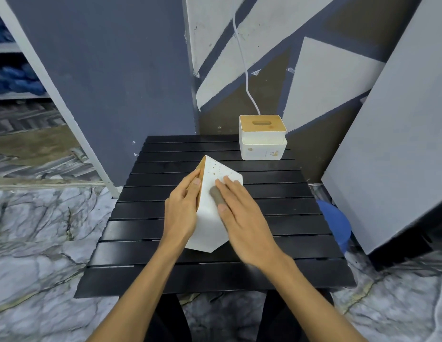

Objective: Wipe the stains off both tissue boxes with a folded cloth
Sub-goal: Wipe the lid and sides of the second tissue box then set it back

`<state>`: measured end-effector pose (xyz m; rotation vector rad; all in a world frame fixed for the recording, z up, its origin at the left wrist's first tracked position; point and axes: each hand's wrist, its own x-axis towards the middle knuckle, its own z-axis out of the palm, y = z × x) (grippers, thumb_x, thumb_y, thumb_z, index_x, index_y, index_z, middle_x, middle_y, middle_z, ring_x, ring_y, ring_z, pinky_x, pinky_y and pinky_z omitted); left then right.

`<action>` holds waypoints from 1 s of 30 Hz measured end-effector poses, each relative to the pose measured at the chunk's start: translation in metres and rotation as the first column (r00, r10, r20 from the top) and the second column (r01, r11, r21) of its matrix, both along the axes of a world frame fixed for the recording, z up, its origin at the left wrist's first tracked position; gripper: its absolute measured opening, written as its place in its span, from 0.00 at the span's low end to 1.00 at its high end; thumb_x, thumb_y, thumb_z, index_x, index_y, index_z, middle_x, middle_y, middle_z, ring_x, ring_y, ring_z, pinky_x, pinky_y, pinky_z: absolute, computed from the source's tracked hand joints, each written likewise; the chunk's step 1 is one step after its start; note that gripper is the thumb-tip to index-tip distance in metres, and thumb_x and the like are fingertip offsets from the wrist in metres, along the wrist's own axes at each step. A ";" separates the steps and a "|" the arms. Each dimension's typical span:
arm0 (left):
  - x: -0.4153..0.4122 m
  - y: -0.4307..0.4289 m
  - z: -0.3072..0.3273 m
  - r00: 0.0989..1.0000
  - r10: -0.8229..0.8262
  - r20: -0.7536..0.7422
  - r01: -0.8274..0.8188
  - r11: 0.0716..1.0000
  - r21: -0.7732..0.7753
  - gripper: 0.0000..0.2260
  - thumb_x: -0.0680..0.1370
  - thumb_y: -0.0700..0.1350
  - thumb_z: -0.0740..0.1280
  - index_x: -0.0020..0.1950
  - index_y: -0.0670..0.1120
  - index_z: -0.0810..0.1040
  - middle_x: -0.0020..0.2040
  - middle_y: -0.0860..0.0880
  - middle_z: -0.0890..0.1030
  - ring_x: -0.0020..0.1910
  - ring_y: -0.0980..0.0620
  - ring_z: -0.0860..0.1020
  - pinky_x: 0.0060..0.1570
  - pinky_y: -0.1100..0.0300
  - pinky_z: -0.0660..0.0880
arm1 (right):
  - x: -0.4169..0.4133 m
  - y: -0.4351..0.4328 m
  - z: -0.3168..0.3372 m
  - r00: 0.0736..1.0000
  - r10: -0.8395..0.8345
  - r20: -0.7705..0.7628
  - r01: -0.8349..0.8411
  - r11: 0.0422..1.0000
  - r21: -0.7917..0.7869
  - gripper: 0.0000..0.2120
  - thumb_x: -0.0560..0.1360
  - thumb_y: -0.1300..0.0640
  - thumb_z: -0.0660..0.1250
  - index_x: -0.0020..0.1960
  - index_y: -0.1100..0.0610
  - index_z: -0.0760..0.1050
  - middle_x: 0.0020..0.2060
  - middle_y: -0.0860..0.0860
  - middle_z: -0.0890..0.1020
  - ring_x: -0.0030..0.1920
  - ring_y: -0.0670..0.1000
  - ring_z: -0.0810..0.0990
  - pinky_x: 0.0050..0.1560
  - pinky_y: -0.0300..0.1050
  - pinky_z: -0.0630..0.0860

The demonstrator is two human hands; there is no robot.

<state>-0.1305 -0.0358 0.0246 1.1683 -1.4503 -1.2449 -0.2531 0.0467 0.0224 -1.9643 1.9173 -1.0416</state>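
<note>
Nearest, the left hand (181, 211) clasps the tilted tissue box (207, 225) on the desk (276, 213) while the right hand (242, 213) presses a grey cloth (216, 195), fingers straight, against its spotted side.

Two forearms, bare up to the bottom edge of the view. The left hand (181, 209) and right hand (242, 218) are bare too, with short, neatly trimmed fingernails. Beneath the arms are two legs in plain black trousers (170, 322).
</note>
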 end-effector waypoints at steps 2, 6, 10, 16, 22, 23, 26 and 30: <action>0.000 0.001 0.001 1.000 -0.019 0.006 0.019 1.000 -0.005 0.14 0.85 0.50 0.60 0.68 0.60 0.79 0.61 0.62 0.82 0.60 0.62 0.79 0.62 0.61 0.75 | 0.010 0.003 0.000 0.999 0.038 -0.029 -0.038 0.999 -0.004 0.22 0.84 0.50 0.47 0.77 0.51 0.59 0.77 0.45 0.57 0.77 0.40 0.47 0.77 0.43 0.47; 0.003 -0.001 0.003 0.995 -0.059 0.078 0.062 0.998 -0.025 0.15 0.85 0.50 0.58 0.67 0.64 0.78 0.60 0.64 0.82 0.59 0.66 0.79 0.56 0.65 0.73 | 0.008 -0.019 0.013 0.996 0.090 -0.009 -0.090 0.996 0.004 0.21 0.84 0.51 0.47 0.77 0.50 0.59 0.78 0.47 0.58 0.77 0.42 0.49 0.77 0.44 0.47; 0.007 -0.003 0.004 0.995 -0.005 0.096 0.005 1.000 -0.003 0.13 0.84 0.53 0.60 0.66 0.61 0.79 0.57 0.62 0.83 0.55 0.60 0.80 0.51 0.63 0.74 | -0.009 -0.019 0.008 1.000 0.030 -0.009 -0.030 0.999 0.027 0.20 0.85 0.55 0.49 0.76 0.53 0.62 0.76 0.45 0.61 0.77 0.42 0.51 0.76 0.39 0.44; 0.009 -0.021 0.021 0.969 -0.044 0.242 0.040 0.999 0.020 0.10 0.82 0.53 0.61 0.57 0.61 0.82 0.52 0.57 0.84 0.51 0.52 0.81 0.53 0.52 0.78 | -0.012 -0.005 -0.004 0.998 -0.019 0.066 0.015 0.998 0.065 0.22 0.85 0.53 0.50 0.78 0.51 0.57 0.76 0.42 0.57 0.76 0.38 0.49 0.77 0.40 0.47; -0.005 -0.042 0.032 0.939 -0.120 0.321 0.100 0.992 0.077 0.10 0.84 0.54 0.57 0.55 0.59 0.79 0.54 0.54 0.81 0.53 0.49 0.80 0.57 0.46 0.78 | 0.000 -0.003 -0.014 0.979 -0.080 0.185 0.081 0.997 0.004 0.19 0.83 0.49 0.53 0.73 0.46 0.63 0.77 0.42 0.56 0.77 0.40 0.49 0.75 0.44 0.55; -0.006 -0.042 0.030 0.947 -0.140 0.289 0.117 0.988 0.096 0.10 0.84 0.54 0.57 0.57 0.60 0.78 0.55 0.55 0.81 0.54 0.49 0.80 0.58 0.46 0.78 | 0.002 -0.003 -0.016 0.982 -0.081 0.172 0.083 0.996 -0.008 0.20 0.83 0.48 0.53 0.74 0.46 0.63 0.77 0.42 0.55 0.77 0.40 0.48 0.75 0.44 0.53; -0.009 -0.041 0.026 0.961 -0.163 0.222 0.141 0.983 0.115 0.11 0.84 0.54 0.57 0.61 0.61 0.78 0.59 0.55 0.81 0.56 0.50 0.80 0.61 0.45 0.78 | 0.004 -0.003 -0.021 0.985 -0.085 0.152 0.086 0.996 0.000 0.24 0.82 0.47 0.50 0.77 0.47 0.57 0.78 0.42 0.53 0.77 0.40 0.44 0.77 0.46 0.48; -0.008 -0.044 0.026 0.965 -0.179 0.190 0.158 0.980 0.119 0.12 0.84 0.52 0.57 0.61 0.62 0.78 0.58 0.56 0.81 0.55 0.51 0.81 0.55 0.52 0.77 | -0.002 -0.018 -0.018 0.980 -0.105 0.169 0.096 0.994 0.059 0.26 0.81 0.45 0.48 0.78 0.48 0.55 0.78 0.43 0.50 0.77 0.42 0.44 0.77 0.43 0.46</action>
